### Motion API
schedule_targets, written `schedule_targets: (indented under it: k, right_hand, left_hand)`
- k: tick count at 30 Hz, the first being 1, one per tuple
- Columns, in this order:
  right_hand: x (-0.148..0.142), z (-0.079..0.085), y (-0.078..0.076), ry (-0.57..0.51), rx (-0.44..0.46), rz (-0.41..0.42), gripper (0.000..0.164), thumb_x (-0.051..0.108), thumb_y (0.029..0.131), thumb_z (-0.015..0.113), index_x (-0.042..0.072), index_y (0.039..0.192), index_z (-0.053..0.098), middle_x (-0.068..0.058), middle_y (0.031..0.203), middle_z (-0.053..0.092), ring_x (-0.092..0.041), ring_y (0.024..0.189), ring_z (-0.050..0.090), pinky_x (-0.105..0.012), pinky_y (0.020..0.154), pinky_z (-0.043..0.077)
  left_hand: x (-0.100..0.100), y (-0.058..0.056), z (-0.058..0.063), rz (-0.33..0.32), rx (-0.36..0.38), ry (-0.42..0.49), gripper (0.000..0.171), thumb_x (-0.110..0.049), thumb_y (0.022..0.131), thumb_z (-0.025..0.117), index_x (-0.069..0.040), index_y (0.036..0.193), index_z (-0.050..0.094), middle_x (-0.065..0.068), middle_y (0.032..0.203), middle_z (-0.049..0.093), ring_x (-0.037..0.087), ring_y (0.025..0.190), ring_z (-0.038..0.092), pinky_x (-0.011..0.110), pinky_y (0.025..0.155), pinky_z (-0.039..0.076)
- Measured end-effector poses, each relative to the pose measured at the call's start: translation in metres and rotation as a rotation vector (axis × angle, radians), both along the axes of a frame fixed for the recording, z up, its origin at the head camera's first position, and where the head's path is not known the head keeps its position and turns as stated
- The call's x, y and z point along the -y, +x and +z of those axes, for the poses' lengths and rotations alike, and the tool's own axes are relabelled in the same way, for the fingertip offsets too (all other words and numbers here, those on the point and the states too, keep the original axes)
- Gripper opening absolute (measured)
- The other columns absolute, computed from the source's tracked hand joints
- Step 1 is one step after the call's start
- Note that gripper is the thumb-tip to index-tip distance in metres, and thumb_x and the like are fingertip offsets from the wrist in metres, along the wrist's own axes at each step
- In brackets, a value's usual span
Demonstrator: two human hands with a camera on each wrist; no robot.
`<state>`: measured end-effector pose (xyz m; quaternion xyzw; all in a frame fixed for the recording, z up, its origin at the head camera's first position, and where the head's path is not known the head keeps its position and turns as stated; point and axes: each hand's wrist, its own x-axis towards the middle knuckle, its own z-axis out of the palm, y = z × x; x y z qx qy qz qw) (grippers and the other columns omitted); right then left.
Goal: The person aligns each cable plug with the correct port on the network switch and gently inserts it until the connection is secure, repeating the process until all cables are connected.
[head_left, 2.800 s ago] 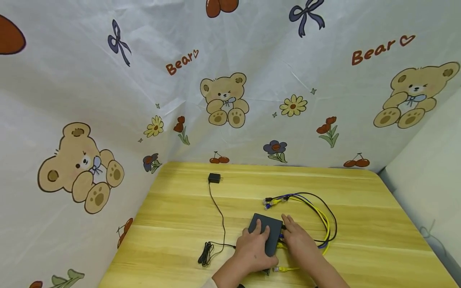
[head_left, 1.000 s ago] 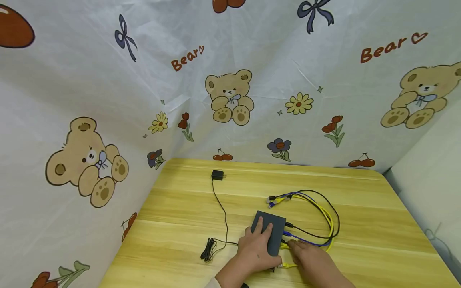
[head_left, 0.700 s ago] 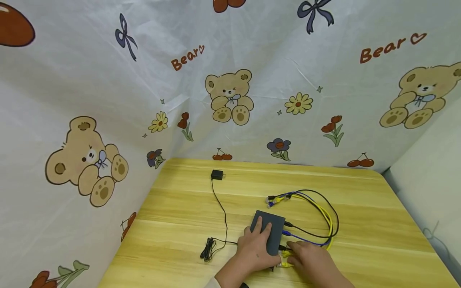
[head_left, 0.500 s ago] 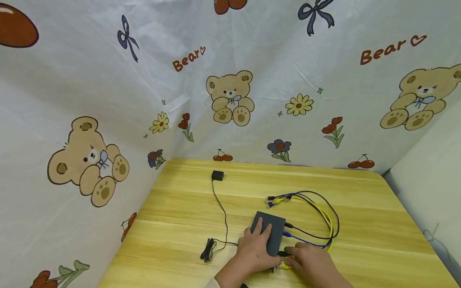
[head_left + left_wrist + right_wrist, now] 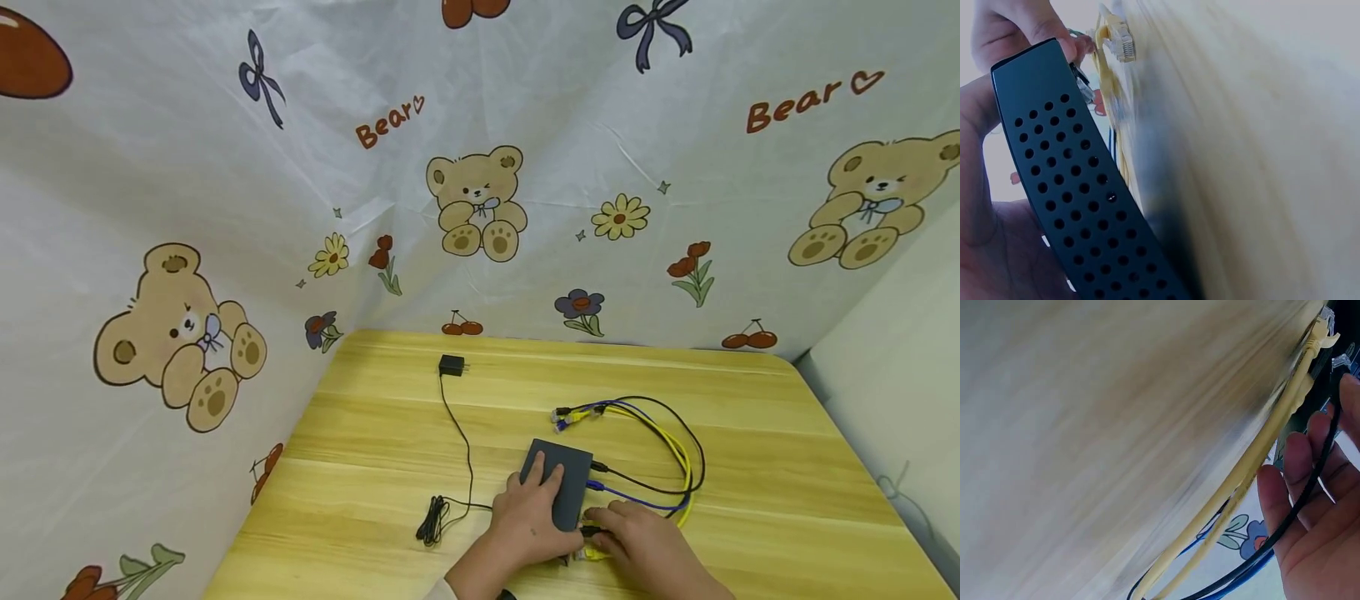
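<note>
A dark flat box with a perforated end (image 5: 1054, 156), like a network switch (image 5: 574, 490), lies on the table. My left hand (image 5: 525, 521) holds it from above, two fingers spread on its top and the thumb toward its cable side. At that side my right hand (image 5: 648, 537) pinches a black network cable (image 5: 1300, 500) near its plug (image 5: 591, 531). The clear plug tip shows beside the ports in the right wrist view. A black plug (image 5: 599, 467) and a blue plug (image 5: 596, 485) sit at the box's side farther up. Yellow plugs (image 5: 1121, 42) lie close by, partly hidden.
The cables' other ends (image 5: 562, 419) lie bunched behind the box, their loops (image 5: 688, 467) curving to the right. Left of the box runs a thin power cord (image 5: 465, 433) with a coiled bundle (image 5: 432, 523) and an adapter (image 5: 452, 365). A printed cloth (image 5: 525, 108) hangs behind the table.
My right hand has come down from the box's upper ports toward its near end. The pinched black plug has shifted nearer along the cable side. My left hand stays on the box.
</note>
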<state>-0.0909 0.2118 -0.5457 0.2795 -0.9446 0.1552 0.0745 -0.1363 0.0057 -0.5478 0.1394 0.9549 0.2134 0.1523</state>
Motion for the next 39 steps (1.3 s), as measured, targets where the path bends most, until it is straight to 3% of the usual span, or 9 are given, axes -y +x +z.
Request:
schedule_targets:
  k: [2, 9, 18, 27, 39]
  right_hand:
    - [0.000, 0.000, 0.000, 0.000, -0.018, 0.019, 0.017, 0.029, 0.088, 0.076, 0.025, 0.104, 0.076, 0.022, 0.083, 0.055, 0.007, 0.071, 0.050, -0.023, 0.058, 0.045]
    - [-0.001, -0.002, 0.001, -0.019, -0.071, 0.043, 0.009, 0.021, 0.088, 0.076, 0.024, 0.095, 0.073, 0.019, 0.088, 0.060, 0.001, 0.076, 0.057, -0.027, 0.063, 0.050]
    - [0.011, 0.006, 0.001, -0.018, -0.108, -0.135, 0.013, 0.018, 0.085, 0.079, 0.025, 0.092, 0.070, 0.018, 0.086, 0.063, 0.000, 0.078, 0.061, -0.025, 0.064, 0.052]
    - [0.020, 0.007, -0.003, 0.033, -0.022, -0.237, 0.009, 0.020, 0.086, 0.078, 0.021, 0.091, 0.071, 0.016, 0.081, 0.062, 0.001, 0.068, 0.058, -0.025, 0.058, 0.048]
    - [0.023, 0.000, -0.003, 0.074, -0.130, -0.206, 0.014, 0.023, 0.082, 0.081, 0.023, 0.083, 0.067, 0.017, 0.073, 0.056, 0.000, 0.062, 0.054, -0.023, 0.049, 0.041]
  left_hand:
    - [0.000, 0.000, 0.000, 0.000, -0.002, 0.003, 0.094, -0.070, 0.073, 0.069, -0.044, 0.155, 0.029, -0.002, 0.166, 0.019, 0.040, 0.137, 0.038, 0.056, 0.080, 0.045]
    - [0.001, 0.001, 0.001, 0.002, -0.010, 0.009, 0.096, -0.073, 0.072, 0.070, -0.042, 0.155, 0.032, -0.001, 0.165, 0.021, 0.040, 0.137, 0.039, 0.056, 0.081, 0.046]
    - [0.002, 0.000, 0.000, -0.006, -0.006, 0.012, 0.094, -0.068, 0.073, 0.069, -0.043, 0.155, 0.030, -0.002, 0.166, 0.020, 0.039, 0.137, 0.039, 0.056, 0.079, 0.045]
    - [0.001, 0.000, -0.001, -0.007, -0.004, 0.011, 0.094, -0.068, 0.072, 0.069, -0.044, 0.155, 0.029, -0.002, 0.166, 0.019, 0.039, 0.136, 0.039, 0.055, 0.076, 0.045]
    - [-0.001, 0.000, -0.002, 0.005, -0.004, 0.011, 0.094, -0.068, 0.072, 0.069, -0.044, 0.154, 0.030, -0.002, 0.166, 0.019, 0.040, 0.135, 0.040, 0.052, 0.073, 0.044]
